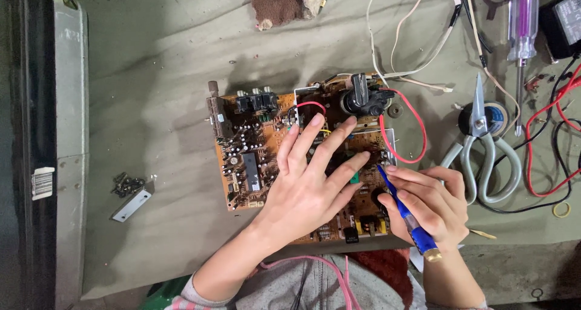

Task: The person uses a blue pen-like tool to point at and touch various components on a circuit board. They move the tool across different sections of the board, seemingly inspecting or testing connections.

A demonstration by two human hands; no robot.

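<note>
Head view: left hand [308, 186] fingers splayed on orange circuit board [254, 158], right hand [430, 204] grasping blue tool [407, 212].

Your left hand [308, 186] lies flat, palm down, fingers spread and pointing toward one o'clock. Your right hand [431, 204] is curled in a pen-style pinch, knuckles toward eleven o'clock, forearm running toward six.

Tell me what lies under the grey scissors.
Under the scissors lies a dark tape roll on the grey cloth. The blades cover its middle, so its core stays hidden.
</note>
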